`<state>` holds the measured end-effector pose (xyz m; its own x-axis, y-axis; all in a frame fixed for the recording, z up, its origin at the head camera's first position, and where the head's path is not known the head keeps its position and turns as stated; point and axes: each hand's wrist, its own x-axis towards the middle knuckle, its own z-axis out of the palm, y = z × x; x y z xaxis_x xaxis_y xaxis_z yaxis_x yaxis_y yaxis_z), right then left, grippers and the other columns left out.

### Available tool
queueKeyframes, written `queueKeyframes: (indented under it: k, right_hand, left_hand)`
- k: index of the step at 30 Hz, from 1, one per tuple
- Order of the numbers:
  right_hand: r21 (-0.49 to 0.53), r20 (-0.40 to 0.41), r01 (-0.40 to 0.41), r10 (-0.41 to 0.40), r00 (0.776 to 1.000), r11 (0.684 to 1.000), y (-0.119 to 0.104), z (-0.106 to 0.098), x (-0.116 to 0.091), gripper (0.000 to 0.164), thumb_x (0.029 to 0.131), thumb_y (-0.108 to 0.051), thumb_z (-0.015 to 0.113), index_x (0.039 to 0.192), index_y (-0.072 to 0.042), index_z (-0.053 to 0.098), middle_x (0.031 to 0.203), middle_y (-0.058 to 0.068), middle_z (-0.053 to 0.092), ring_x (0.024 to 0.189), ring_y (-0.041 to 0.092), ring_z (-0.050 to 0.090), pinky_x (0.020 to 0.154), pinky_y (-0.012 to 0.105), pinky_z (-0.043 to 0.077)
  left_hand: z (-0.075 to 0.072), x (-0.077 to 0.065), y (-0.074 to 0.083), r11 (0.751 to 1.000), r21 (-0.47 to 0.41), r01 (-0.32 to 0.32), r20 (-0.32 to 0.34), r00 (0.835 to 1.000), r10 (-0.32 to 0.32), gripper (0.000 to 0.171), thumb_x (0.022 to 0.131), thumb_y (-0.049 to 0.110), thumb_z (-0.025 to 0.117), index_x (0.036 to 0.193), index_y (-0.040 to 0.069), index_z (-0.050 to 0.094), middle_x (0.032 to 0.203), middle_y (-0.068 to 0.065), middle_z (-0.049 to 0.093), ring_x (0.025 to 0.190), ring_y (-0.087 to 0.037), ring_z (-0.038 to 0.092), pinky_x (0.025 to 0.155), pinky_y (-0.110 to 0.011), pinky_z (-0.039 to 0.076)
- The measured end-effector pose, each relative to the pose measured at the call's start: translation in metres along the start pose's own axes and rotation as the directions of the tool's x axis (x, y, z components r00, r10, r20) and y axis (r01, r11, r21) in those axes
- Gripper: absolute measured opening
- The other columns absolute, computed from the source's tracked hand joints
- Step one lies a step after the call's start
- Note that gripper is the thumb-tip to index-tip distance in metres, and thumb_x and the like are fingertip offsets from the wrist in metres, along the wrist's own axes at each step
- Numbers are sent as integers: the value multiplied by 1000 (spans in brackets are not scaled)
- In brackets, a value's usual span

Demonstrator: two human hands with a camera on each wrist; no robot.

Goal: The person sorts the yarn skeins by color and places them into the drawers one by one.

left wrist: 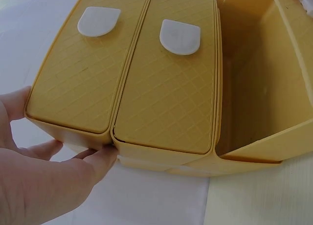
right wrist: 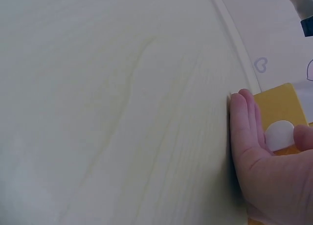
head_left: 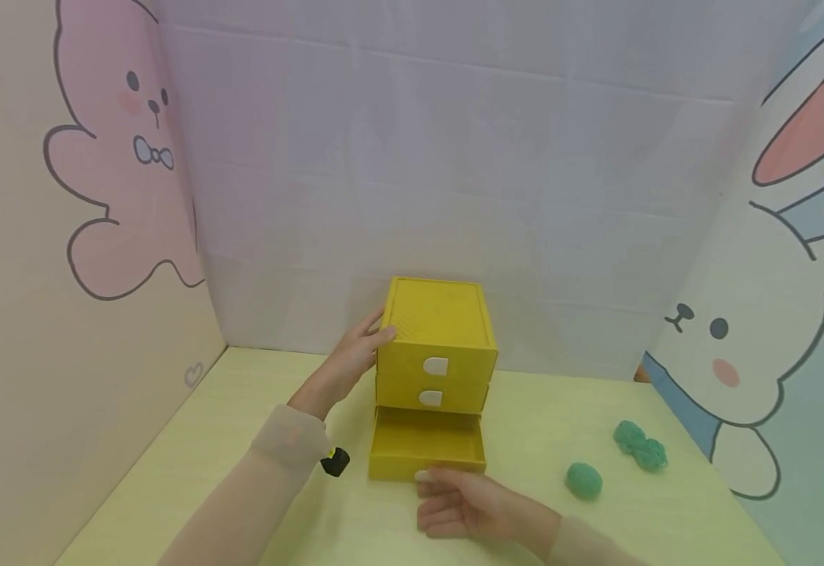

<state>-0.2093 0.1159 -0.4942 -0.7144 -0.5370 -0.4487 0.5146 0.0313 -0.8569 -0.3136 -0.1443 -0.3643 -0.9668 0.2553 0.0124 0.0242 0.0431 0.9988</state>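
A yellow cabinet with three stacked drawers stands near the back wall. My left hand rests against its left side, thumb at the top front corner and fingers laid along the side wall. The top drawer and middle drawer are closed, each with a white tab handle. Pulled out at the bottom is the lowest drawer, its visible inside bare. My right hand is at that drawer's front, thumb by its white handle, the other fingers extended below it.
On the table's right lie a round green ball and a green bundle of two lumps. A small black device shows by my left wrist. Cartoon-printed cloth walls enclose the pale yellow table.
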Motion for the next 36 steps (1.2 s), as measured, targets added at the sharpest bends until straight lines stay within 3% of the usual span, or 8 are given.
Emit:
queueKeyframes:
  k: [7, 23, 28, 36]
  right_hand:
    - [-14, 29, -10, 11, 1000, 1000, 2, 3, -5, 62, 107, -43, 63, 138, 11, 59, 114, 21, 74, 103, 29, 76, 97, 46, 62]
    - [18, -3, -90, 90, 996, 996, 10, 9, -17, 57, 104, -43, 69, 133, 6, 63, 117, 23, 74, 102, 29, 77, 98, 45, 61]
    - [54, -26, -136, 138, 990, 989, 10, 13, -24, 59, 101, -46, 72, 134, 3, 63, 120, 21, 72, 103, 26, 75, 101, 42, 60]
    - [145, 19, -186, 185, 983, 972, 14, 21, -31, 61, 100, -46, 73, 137, 0, 60, 122, 16, 72, 101, 21, 72, 104, 38, 58]
  left_hand:
    - [0, 0, 2, 1000, 4, 0, 0, 1000, 0, 73, 111, 37, 57, 172, 28, 18, 176, -7, 23, 161, -32, 25, 130, -57, 22]
    - [-1, 0, -2, 1000, 8, 0, 7, 1000, 0, 74, 111, 39, 57, 172, 28, 18, 175, -7, 25, 161, -31, 25, 130, -57, 22]
    - [-1, 0, 0, 1000, 2, -2, 11, 1000, 2, 74, 111, 39, 57, 172, 28, 18, 175, -8, 25, 161, -31, 25, 130, -57, 22]
    - [-1, 0, 1, 1000, 3, 2, 11, 1000, -2, 74, 111, 38, 57, 172, 28, 17, 176, -8, 22, 161, -32, 25, 130, -58, 22]
